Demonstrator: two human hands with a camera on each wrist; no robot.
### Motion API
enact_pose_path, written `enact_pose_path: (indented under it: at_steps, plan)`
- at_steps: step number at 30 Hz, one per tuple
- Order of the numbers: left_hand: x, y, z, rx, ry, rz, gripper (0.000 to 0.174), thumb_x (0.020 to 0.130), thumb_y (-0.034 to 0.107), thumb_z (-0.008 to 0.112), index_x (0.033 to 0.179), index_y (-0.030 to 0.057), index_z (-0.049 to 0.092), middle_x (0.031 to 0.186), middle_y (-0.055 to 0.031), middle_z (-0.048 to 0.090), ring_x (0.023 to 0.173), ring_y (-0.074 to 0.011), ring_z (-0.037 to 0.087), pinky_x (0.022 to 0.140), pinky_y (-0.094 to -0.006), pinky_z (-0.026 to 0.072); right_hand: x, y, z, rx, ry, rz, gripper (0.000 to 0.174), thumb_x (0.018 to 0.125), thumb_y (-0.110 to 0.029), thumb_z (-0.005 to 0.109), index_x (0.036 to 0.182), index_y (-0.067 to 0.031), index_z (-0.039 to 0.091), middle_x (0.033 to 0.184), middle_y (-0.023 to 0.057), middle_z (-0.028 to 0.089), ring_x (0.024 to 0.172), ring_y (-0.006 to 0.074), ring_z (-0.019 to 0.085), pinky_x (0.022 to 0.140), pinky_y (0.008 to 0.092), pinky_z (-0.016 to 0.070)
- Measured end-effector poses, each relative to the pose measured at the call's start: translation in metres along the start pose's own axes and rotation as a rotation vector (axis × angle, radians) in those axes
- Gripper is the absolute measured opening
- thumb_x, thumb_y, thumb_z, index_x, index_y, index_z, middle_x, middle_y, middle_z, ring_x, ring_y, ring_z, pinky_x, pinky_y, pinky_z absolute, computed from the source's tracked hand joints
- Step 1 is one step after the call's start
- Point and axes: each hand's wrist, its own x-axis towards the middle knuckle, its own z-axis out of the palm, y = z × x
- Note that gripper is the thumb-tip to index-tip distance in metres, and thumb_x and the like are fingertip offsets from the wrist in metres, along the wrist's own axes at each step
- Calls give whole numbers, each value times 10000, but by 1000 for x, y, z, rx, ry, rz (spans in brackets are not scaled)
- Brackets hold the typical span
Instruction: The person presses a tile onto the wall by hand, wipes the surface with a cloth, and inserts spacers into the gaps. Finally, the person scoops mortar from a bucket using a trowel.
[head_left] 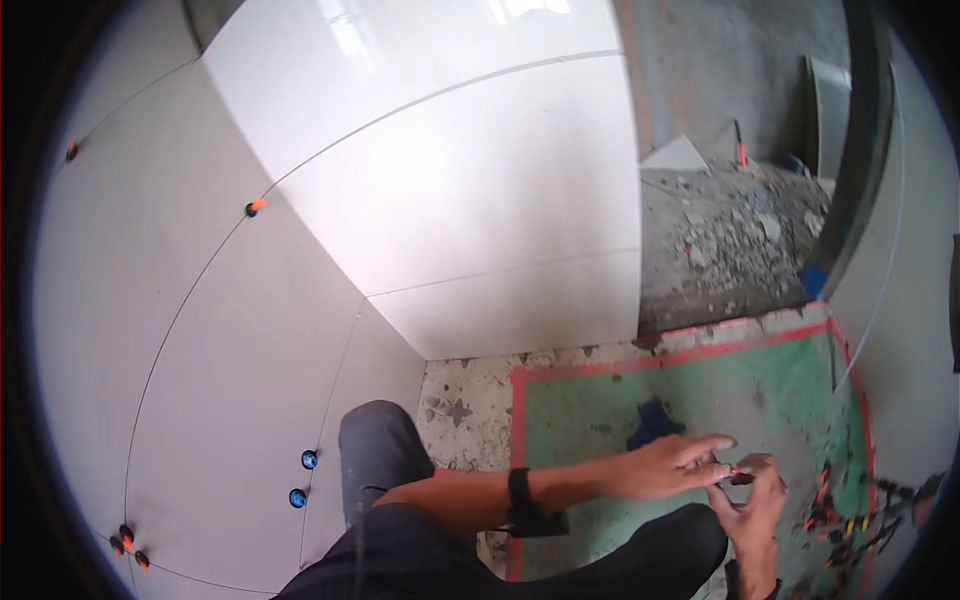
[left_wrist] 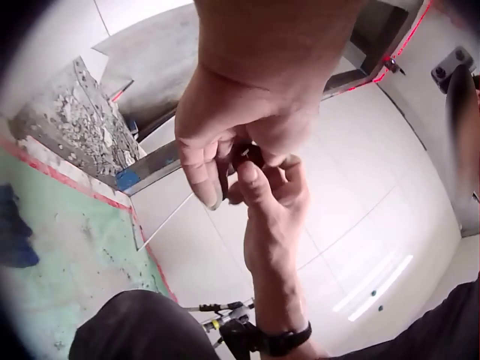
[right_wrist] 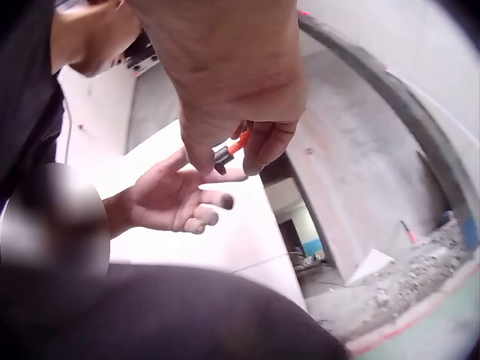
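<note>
In the head view my left hand [head_left: 665, 466] reaches across from the left and meets my right hand [head_left: 750, 500] above my knee. Between thumb and fingers, my right hand [right_wrist: 240, 97] pinches a small orange-and-black tile-leveling piece [right_wrist: 234, 148]. The fingers of my left hand [right_wrist: 176, 201] are loosely spread, palm facing the right wrist camera. Its index finger reaches just below the piece, while its thumb passes partly behind the right thumb. From the left wrist, a dark round part [left_wrist: 247, 155] shows between the hands, partly covered by fingers.
Large white wall tiles [head_left: 500, 190] carry orange-and-black levelers [head_left: 253, 208] and blue discs [head_left: 309, 459] along joints. A green floor sheet [head_left: 590, 400] with red tape holds a dark blue item [head_left: 654, 425]. Rubble [head_left: 740, 235] lies beyond; tools [head_left: 850, 520] cluster at right.
</note>
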Motion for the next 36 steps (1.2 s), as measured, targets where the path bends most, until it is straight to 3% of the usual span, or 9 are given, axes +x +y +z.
enact_pose_path:
  at_steps: [6,10,11,13,15,17,20,31,36]
  plan:
    - [-59,4,-91,-175,15,96,413,1050,279,526,1343,-10,485,849,-47,589,721,-127,543,694,-301,482,74,-77,65,46,-91,-246,345,770,-100,824,1009,-7,593,893,144,659,733,241,681,639,325,532]
    - [-94,-18,-150,307,257,427,486,971,252,646,1356,8,477,1069,-147,629,884,-271,650,760,-398,511,102,-117,123,471,-186,121,164,949,-117,684,942,26,604,767,95,669,646,136,650,619,276,518]
    - [-110,16,-180,247,56,95,566,919,243,695,1388,27,464,1245,-222,566,1140,-365,591,916,-447,493,113,-127,137,582,-175,199,176,963,-138,670,932,22,601,777,88,669,641,131,643,616,267,516]
    - [-130,6,-240,824,371,497,680,865,283,739,1423,20,450,1358,-238,503,1323,-400,459,1095,-454,397,136,-151,160,682,-105,259,207,990,-177,642,913,9,594,790,77,667,622,124,624,601,255,505]
    - [-150,13,-338,1272,764,557,809,808,374,760,1422,-48,447,1513,-239,376,1440,-434,291,1194,-565,219,160,-177,173,621,-42,216,205,987,-176,646,919,10,594,796,77,667,627,124,626,598,256,506]
    - [-171,8,-442,1508,1197,185,797,840,356,734,1452,-39,409,1555,-258,315,1444,-449,279,1191,-597,176,181,-200,182,568,3,175,181,977,-156,658,933,9,600,807,71,667,645,121,633,596,259,512]
    - [-209,12,-539,1741,1412,227,808,831,421,729,1437,-25,432,1535,-231,365,1401,-450,347,1145,-644,225,217,-235,208,578,-9,149,142,972,-127,660,944,3,610,822,69,670,657,117,639,604,252,516]
    - [-203,7,-564,1749,1506,326,704,757,513,711,1290,65,607,1418,-124,527,1234,-361,505,1054,-620,316,308,-255,318,476,-246,-19,111,961,-98,672,950,8,643,739,34,668,661,71,609,596,236,483]
    - [-197,2,-568,1768,1537,323,712,836,522,641,1360,50,545,1463,-161,487,1285,-441,456,1083,-638,284,314,-240,342,574,-262,62,128,955,-113,682,948,11,648,733,32,668,636,68,598,605,247,488]
